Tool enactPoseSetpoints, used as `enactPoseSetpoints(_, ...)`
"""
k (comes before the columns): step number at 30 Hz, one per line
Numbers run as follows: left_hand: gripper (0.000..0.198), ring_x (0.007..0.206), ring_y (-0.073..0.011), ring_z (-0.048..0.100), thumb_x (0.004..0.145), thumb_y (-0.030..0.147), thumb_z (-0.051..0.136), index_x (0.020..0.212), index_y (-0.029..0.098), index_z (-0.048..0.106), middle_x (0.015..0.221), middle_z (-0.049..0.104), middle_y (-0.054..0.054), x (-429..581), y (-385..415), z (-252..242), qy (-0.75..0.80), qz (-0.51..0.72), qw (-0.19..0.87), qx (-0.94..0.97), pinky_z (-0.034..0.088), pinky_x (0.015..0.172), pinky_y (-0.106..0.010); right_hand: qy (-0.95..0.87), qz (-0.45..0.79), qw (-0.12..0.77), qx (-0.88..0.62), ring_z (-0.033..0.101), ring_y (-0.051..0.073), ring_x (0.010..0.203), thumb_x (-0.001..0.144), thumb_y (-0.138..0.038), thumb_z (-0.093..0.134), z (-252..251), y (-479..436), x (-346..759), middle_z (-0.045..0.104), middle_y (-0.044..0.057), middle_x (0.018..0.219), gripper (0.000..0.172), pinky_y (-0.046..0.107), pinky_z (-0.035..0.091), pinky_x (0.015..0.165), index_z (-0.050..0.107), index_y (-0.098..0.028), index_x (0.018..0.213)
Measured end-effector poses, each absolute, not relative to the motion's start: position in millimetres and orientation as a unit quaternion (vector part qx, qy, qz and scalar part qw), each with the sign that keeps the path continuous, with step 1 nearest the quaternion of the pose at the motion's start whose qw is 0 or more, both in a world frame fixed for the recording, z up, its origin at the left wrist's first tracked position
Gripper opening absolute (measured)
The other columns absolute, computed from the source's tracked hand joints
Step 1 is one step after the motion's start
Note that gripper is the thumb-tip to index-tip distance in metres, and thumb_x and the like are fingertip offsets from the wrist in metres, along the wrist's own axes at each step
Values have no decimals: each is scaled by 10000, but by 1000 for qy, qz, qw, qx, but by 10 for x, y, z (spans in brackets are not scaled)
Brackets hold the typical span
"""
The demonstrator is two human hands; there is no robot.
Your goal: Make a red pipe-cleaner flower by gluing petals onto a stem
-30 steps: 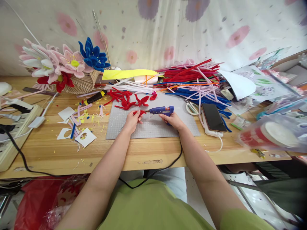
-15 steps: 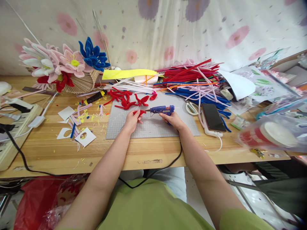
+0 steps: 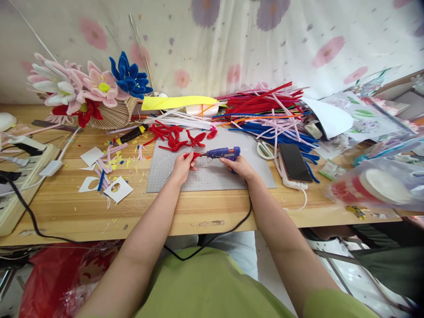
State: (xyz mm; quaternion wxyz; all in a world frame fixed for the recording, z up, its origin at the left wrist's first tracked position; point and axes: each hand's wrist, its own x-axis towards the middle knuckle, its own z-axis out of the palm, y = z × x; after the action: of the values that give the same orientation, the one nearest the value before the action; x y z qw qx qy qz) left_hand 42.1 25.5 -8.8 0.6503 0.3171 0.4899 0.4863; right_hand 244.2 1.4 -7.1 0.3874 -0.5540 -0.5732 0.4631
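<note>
My left hand (image 3: 183, 168) is closed, pinching a small red pipe-cleaner petal (image 3: 195, 155) above the grey cutting mat (image 3: 212, 179). Wrapped in my right hand (image 3: 239, 165) is a blue hot glue gun (image 3: 222, 153), held level with its nozzle pointing left. The nozzle tip is at the red petal; whether it touches I cannot tell. Several red fuzzy petal pieces (image 3: 174, 142) lie on the mat just beyond my left hand. A black cord (image 3: 232, 229) hangs from the glue gun over the table's front edge.
Pipe-cleaner bundles (image 3: 265, 104) lie at the back. Scissors (image 3: 265, 150) and a phone (image 3: 294, 162) are right of the mat, near a bagged cup (image 3: 374, 183). Paper scraps (image 3: 118, 189), a box cutter (image 3: 132, 134), fuzzy flowers (image 3: 99, 86) and a power strip (image 3: 26, 185) are left.
The glue gun has shifted very slightly left, toward the red petal. Both hands keep their holds and nearly the same positions.
</note>
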Motion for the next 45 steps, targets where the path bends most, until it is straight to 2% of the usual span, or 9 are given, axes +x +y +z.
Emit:
enactPoseSetpoints(16,156,389,-23,364,873,155,513,719,131,516,565,519,40,420,254,-85,487,487,654,313,367,366,-147,-575,461,392,-551,329,84,472,594,-678,672,-103,24,2457,405,-49,476,512,244,256,446,533,-192,672)
enactPoseSetpoints(24,170,393,-10,358,851,182,562,695,124,525,571,513,39,385,261,-73,469,484,680,290,323,367,-128,-576,450,397,-556,373,97,490,604,-644,690,-82,31,2464,417,-43,467,479,255,299,476,542,-194,672)
enactPoseSetpoints(32,185,385,-6,350,875,138,489,699,118,544,567,508,33,362,276,-63,452,483,697,276,309,363,-127,-556,467,392,-565,347,88,474,574,-669,687,-54,19,2424,404,-44,477,514,254,279,454,498,-198,651)
enactPoseSetpoints(45,144,384,4,355,863,139,519,721,121,528,566,509,42,355,282,-77,440,486,708,264,288,361,-108,-559,462,402,-559,342,92,493,570,-677,686,-30,11,2412,401,-45,499,520,261,275,476,512,-198,676)
